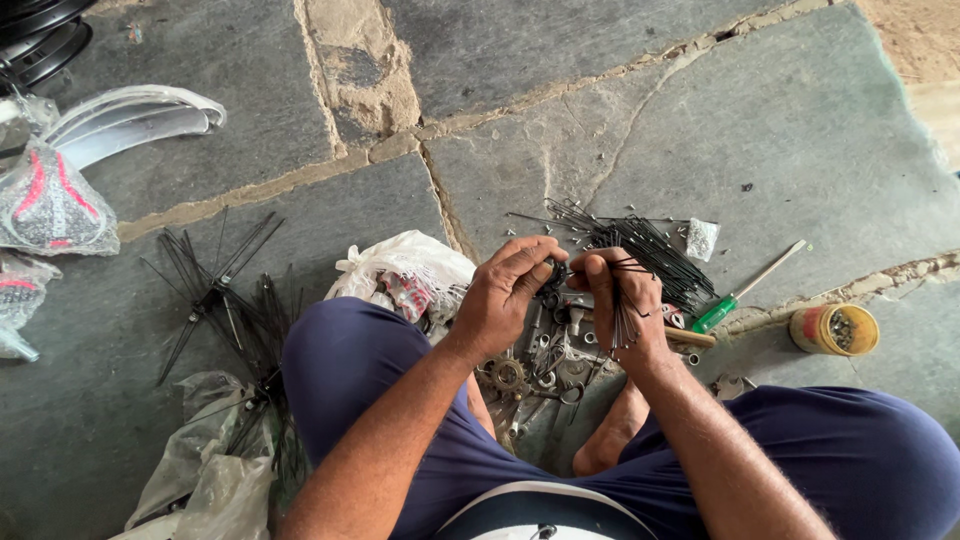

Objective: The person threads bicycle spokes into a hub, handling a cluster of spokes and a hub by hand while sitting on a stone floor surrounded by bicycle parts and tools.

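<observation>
I sit on a stone floor with my knees apart in blue shorts. My right hand (625, 305) grips a bundle of thin black spokes (622, 322) that hang down through its fingers. My left hand (505, 292) pinches a small dark part (555, 272) at the top end of one spoke, touching the right hand's fingertips. Below both hands lies a heap of metal parts (545, 365) with a small sprocket (506, 376). More black spokes (640, 245) fan out on the floor just beyond my right hand.
A green-handled screwdriver (735, 302) lies to the right, next to a yellow tin (835, 329) of small metal pieces. A white plastic bag (405, 270) sits by my left knee. Loose spokes (220, 295) and plastic bags lie at left; a mudguard (130, 115) far left.
</observation>
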